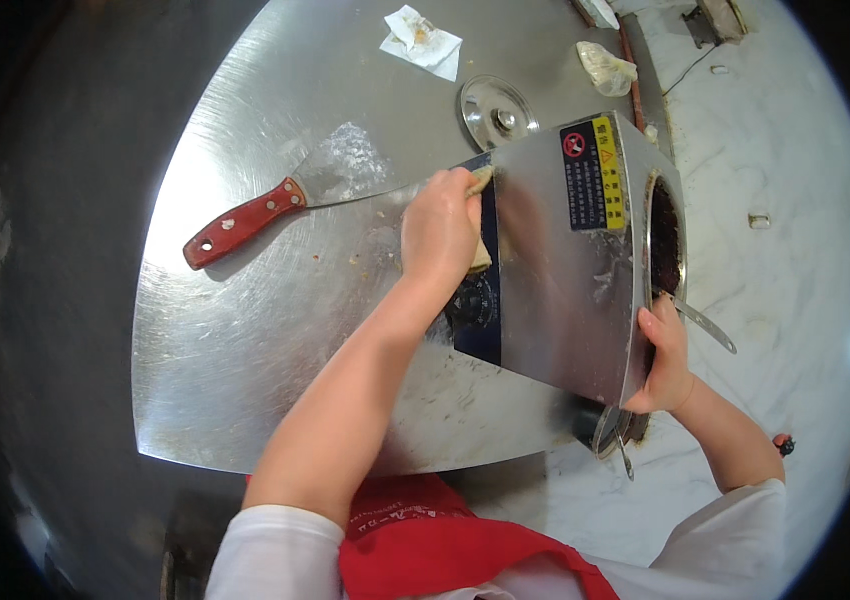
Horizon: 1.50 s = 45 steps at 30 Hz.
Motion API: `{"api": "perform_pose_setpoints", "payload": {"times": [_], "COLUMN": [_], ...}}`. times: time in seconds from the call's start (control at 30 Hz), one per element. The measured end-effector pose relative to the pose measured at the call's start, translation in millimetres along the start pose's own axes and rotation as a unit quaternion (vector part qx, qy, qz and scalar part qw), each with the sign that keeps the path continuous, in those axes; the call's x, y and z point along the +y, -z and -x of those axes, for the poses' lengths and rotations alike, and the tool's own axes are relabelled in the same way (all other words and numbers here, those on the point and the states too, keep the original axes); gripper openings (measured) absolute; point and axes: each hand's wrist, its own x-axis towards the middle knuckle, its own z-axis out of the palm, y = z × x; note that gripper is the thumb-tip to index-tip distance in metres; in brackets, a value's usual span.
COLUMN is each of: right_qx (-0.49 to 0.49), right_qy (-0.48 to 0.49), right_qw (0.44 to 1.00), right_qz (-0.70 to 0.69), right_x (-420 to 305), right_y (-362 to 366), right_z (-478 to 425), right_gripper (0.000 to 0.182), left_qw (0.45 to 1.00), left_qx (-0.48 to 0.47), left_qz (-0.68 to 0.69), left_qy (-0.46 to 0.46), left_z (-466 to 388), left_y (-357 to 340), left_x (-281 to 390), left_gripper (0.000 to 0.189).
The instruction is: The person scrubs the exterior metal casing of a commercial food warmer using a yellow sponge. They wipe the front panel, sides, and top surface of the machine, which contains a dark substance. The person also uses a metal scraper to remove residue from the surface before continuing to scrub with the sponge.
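Note:
A folded beige cloth (482,256) is gripped in my left hand (440,225), which presses it to the dark control panel (479,341) of a stainless steel countertop appliance (560,300). Just below the cloth, a round black dial (473,301) shows on that panel. My right hand (666,356) clasps the appliance's right edge, by a round opening (665,232) with a dark, stained inside. The metal handle of a utensil (706,326) sticks out there, beside my fingers. A yellow and black warning label (593,172) is stuck on the casing.
Left of my left hand lies a broad-bladed knife with a red riveted handle (245,223), white smears on its blade. Beyond are a glass lid (498,114), a crumpled paper napkin (421,43) and a plastic bag (606,69). A dark container (597,427) with a utensil stands near the appliance's lower corner.

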Motion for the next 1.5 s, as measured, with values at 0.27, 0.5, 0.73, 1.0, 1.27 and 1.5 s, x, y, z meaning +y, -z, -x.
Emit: {"api": "perform_pose_setpoints", "payload": {"times": [0.27, 0.5, 0.73, 1.0, 1.27, 1.5], "right_qx": [-0.009, -0.004, 0.005, -0.027, -0.036, -0.071], "right_qy": [-0.039, -0.048, -0.038, -0.072, -0.067, -0.107], "right_qw": [0.998, 0.997, 0.996, 0.993, 0.993, 0.986], "right_qz": [-0.053, -0.064, -0.082, -0.089, -0.087, -0.102], "right_x": [2, 10, 12, 9, 11, 6], "right_y": [-4, -7, -4, -1, -1, 8], "right_z": [5, 10, 4, 7, 5, 12], "right_gripper": [0.087, 0.082, 0.081, 0.084, 0.084, 0.067], "left_qw": [0.985, 0.971, 0.959, 0.968, 0.972, 0.983], "left_qx": [-0.17, -0.209, -0.276, -0.244, -0.233, -0.169], "left_qz": [0.016, 0.036, 0.034, 0.024, 0.003, -0.009], "left_qy": [-0.037, -0.108, -0.043, -0.054, -0.019, -0.07], "left_z": [5, 29, 4, -12, -26, -7], "left_y": [25, 23, 19, 16, 14, 1], "left_x": [9, 13, 12, 12, 9, 8], "left_gripper": [0.01, 0.007, 0.006, 0.006, 0.006, 0.007]}}
